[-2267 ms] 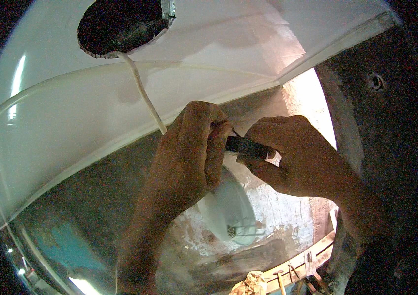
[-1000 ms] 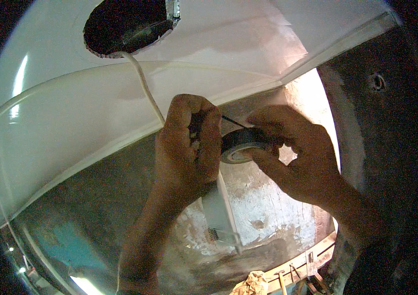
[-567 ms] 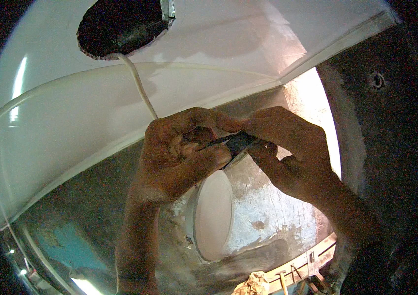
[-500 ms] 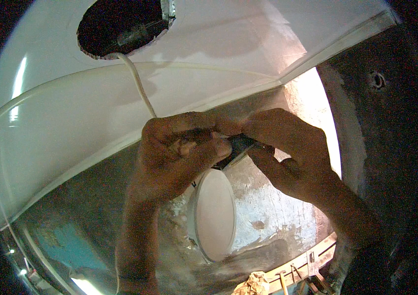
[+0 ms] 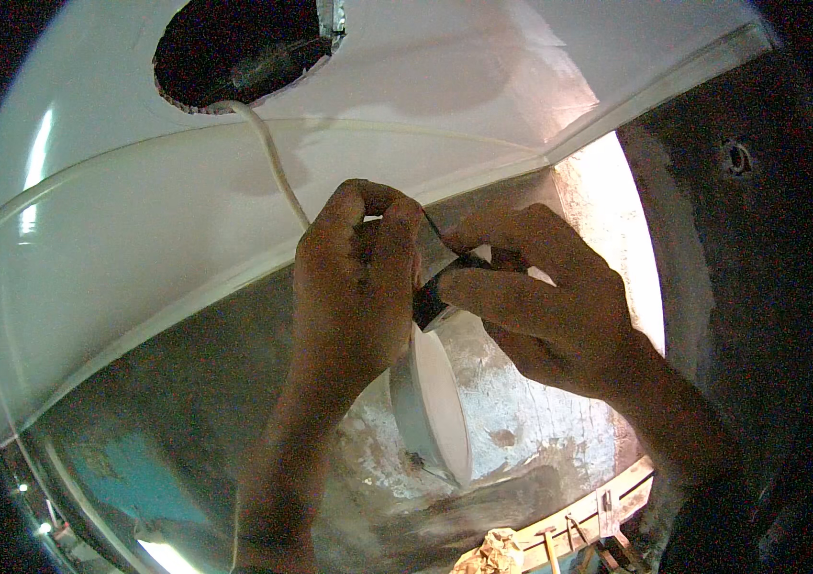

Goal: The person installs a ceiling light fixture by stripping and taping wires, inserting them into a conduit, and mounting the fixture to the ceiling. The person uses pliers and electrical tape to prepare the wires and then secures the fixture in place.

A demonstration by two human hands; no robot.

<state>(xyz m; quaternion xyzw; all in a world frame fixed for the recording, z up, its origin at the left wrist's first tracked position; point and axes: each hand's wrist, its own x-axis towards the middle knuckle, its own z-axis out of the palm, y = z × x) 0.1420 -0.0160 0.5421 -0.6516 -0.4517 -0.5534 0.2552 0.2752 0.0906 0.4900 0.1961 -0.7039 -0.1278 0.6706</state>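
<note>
My left hand (image 5: 356, 277) is raised below the ceiling, its thumb and fingertips closed on one end of a thin dark strand (image 5: 433, 226). From there the strand slants down to the fingers of my right hand (image 5: 555, 297). That hand is closed round a small black piece with a pale edge (image 5: 428, 300); its exact kind is hidden by the fingers. Just under both hands hangs a round white panel light (image 5: 440, 407), tilted, with its rim showing. A white cable (image 5: 277, 172) comes down from the ceiling and passes out of sight behind my left hand.
Overhead is a glossy white ceiling (image 5: 406, 77) with a rough-edged round hole (image 5: 234, 53). The worn wall (image 5: 521, 402) has patchy blue and grey paint. Far below, a wooden board (image 5: 631, 483) and crumpled brown paper (image 5: 492, 553) show near several tools.
My left hand has turned and moved up and right, drawing the dark strand into view. My right fingers have shifted over the black piece. The panel light has swung more edge-on.
</note>
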